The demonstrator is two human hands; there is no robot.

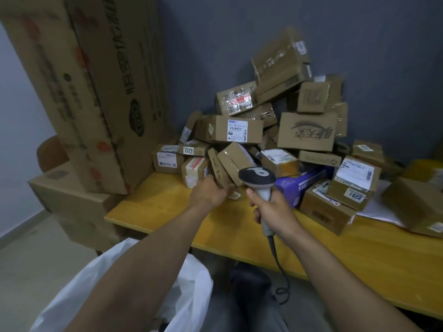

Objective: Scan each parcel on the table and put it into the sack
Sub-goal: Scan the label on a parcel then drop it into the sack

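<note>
Grey-blue wall (371,32) fills the upper right of the frame, and below it a yellow table (167,207) runs from centre to the right edge. A heap of brown cardboard parcels (239,129) is stacked against the wall at centre and upper right, spilling down to the table's near side. A tall carton (96,92) leans in the upper left.

The left hand (211,191), at centre frame, reaches the front foot of the heap. Its fingertips are against a narrow parcel (217,167) that stands tilted there. Its knuckles hide the fingers, so I cannot tell whether it grasps the parcel or only touches it. Just to its right, the right hand (272,209) is wrapped firmly round the handle of a grey scanner (257,175). The scanner's dark head sits above the fist, close in front of the same low parcels, and its cable (279,267) drops toward the bottom of the frame.

A purple box (303,185) lies just right of the scanner. The white sack (196,281) gapes at lower left, below the table edge and partly under the left forearm, well apart from the heap.
</note>
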